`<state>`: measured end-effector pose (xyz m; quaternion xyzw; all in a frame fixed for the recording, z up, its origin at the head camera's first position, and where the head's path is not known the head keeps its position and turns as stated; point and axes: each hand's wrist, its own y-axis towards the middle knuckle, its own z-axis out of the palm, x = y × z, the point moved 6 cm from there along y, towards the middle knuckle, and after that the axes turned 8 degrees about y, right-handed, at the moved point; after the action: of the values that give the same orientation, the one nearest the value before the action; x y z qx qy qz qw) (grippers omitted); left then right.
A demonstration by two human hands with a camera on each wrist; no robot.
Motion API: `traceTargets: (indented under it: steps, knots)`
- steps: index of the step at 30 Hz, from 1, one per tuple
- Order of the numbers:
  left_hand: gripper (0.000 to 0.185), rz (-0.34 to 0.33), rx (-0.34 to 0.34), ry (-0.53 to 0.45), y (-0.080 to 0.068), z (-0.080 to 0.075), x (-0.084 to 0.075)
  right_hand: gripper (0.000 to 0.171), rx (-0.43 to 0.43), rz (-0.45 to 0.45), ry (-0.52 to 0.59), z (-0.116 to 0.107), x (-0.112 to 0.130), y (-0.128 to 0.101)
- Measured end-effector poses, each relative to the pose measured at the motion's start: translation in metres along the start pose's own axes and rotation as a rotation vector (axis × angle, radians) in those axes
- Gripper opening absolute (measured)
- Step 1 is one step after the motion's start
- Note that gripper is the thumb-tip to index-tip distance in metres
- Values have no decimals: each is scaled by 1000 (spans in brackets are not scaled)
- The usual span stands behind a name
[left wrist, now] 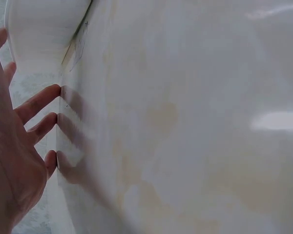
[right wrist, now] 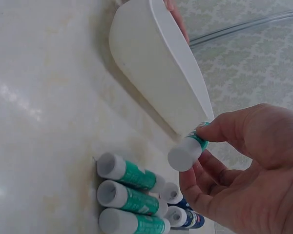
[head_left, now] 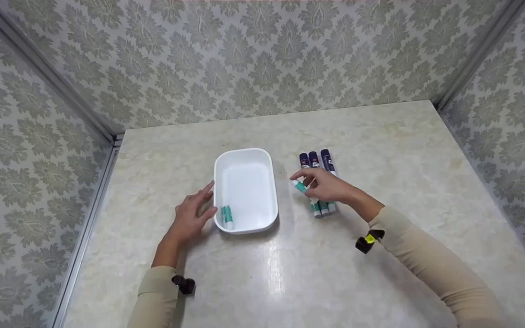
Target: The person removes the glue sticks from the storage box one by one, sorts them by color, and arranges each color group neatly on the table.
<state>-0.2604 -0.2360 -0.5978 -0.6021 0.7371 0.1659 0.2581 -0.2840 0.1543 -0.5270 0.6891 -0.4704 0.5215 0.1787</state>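
My right hand pinches a glue stick between thumb and fingertips; on the right wrist camera the stick points its white end down toward the table, the other fingers curled loosely beneath it. The hand hovers just above a row of glue sticks lying side by side on the table, right of the white tray, with the wrist angled in from the right and the sleeve trailing back.

My left hand is open, fingers straight and spread, resting against the tray's left outer wall; the left wrist camera shows the fingertips at the tray's side. One more glue stick lies inside the tray near its front left corner.
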Motion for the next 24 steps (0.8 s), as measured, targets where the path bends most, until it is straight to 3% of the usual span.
traceTargets:
  steps: [10,18,24]
  knots:
    - [79,-6,31,7,-1,-1,-2,55,-69,112,2,-28,-29,-16]
    - [79,-6,35,2,-1,0,-3,55,-122,110,24,-44,-45,-29]
    - [79,-7,23,5,-1,-1,-3,55,-131,168,17,-48,-57,-36]
